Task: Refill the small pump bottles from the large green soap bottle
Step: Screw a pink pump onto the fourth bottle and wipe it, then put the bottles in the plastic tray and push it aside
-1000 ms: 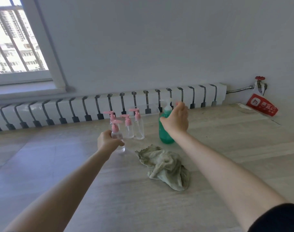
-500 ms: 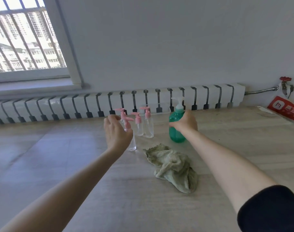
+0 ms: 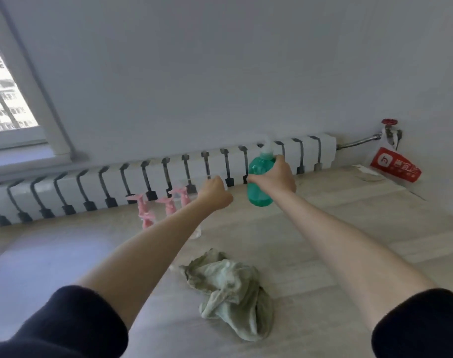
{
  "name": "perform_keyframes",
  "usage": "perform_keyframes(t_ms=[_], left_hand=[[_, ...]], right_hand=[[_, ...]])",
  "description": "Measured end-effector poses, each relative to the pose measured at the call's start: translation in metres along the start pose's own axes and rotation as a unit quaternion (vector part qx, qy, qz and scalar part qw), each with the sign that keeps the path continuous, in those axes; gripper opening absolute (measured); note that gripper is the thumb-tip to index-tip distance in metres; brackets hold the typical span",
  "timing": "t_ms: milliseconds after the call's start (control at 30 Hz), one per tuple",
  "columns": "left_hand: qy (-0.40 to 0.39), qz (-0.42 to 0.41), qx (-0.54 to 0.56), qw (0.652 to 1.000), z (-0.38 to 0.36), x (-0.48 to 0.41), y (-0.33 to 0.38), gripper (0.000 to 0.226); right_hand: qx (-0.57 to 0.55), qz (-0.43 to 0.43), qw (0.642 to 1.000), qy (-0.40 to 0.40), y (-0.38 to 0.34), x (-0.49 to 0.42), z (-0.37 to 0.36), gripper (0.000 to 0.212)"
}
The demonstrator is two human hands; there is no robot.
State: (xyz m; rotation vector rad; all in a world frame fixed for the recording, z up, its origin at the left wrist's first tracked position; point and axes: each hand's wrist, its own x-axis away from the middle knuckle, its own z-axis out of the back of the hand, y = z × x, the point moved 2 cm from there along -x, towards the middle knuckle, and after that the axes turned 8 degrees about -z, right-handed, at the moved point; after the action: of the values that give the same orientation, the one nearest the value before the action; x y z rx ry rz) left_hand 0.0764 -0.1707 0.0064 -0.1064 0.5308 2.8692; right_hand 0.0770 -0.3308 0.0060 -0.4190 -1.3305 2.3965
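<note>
Since a half-second earlier you lifted the large translucent green plastic soap bottle (image 3: 261, 182) upright, your right hand (image 3: 274, 175) wrapped around it; your left hand (image 3: 215, 193), curled closed and empty, hovered just left of it, above the small pink-pump clear bottles (image 3: 168, 206).

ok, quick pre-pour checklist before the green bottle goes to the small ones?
1. Grip on the large translucent green soap bottle: ok, right hand is wrapped around its body, bottle lifted off the table.
2. Its white pump top removed for pouring: not ok, it is on.
3. Small clear bottles with pink pump heads opened: not ok, the pumps that show are on.
4. Left hand steadying a small bottle: cannot tell, it is closed in a fist above them and the forearm hides what is below.
5. Crumpled pale green cloth within reach for spills: ok, it lies on the light wooden table near the person.
</note>
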Motion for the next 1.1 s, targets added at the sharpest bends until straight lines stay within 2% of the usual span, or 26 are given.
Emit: perform_keyframes(t_ms=[167,267,333,500,633,800,1000,1100], left_hand=[[-0.085,0.051,-0.041,0.994,-0.033,-0.046,-0.016,0.046],[-0.086,0.075,-0.079,0.99,-0.045,-0.064,-0.023,0.043],[-0.059,0.077,-0.061,0.993,-0.048,-0.068,-0.022,0.04],[-0.01,-0.011,0.034,0.999,-0.06,-0.061,0.004,0.035],[-0.021,-0.081,0.078,0.993,-0.075,-0.047,0.033,0.027],[-0.038,-0.14,0.117,0.982,-0.082,-0.027,0.058,0.019],[0.024,-0.085,0.082,0.993,-0.051,-0.012,0.022,0.021],[-0.055,-0.07,0.013,0.996,-0.046,-0.003,0.005,0.034]], right_hand=[[-0.078,0.03,0.996,-0.034,0.0,-0.04,-0.001,0.07],[-0.116,0.039,0.992,-0.039,0.001,-0.059,-0.004,0.067],[-0.124,0.044,0.99,-0.043,0.002,-0.064,-0.007,0.068],[-0.151,0.055,0.987,-0.014,-0.001,-0.068,-0.007,0.067],[-0.165,0.072,0.984,0.004,-0.011,-0.067,0.0,0.077],[-0.11,0.087,0.99,-0.013,-0.008,-0.059,0.005,0.074],[0.051,0.071,0.995,-0.057,0.017,-0.046,0.001,0.074],[0.077,0.077,0.992,-0.071,0.029,-0.038,-0.009,0.076]])
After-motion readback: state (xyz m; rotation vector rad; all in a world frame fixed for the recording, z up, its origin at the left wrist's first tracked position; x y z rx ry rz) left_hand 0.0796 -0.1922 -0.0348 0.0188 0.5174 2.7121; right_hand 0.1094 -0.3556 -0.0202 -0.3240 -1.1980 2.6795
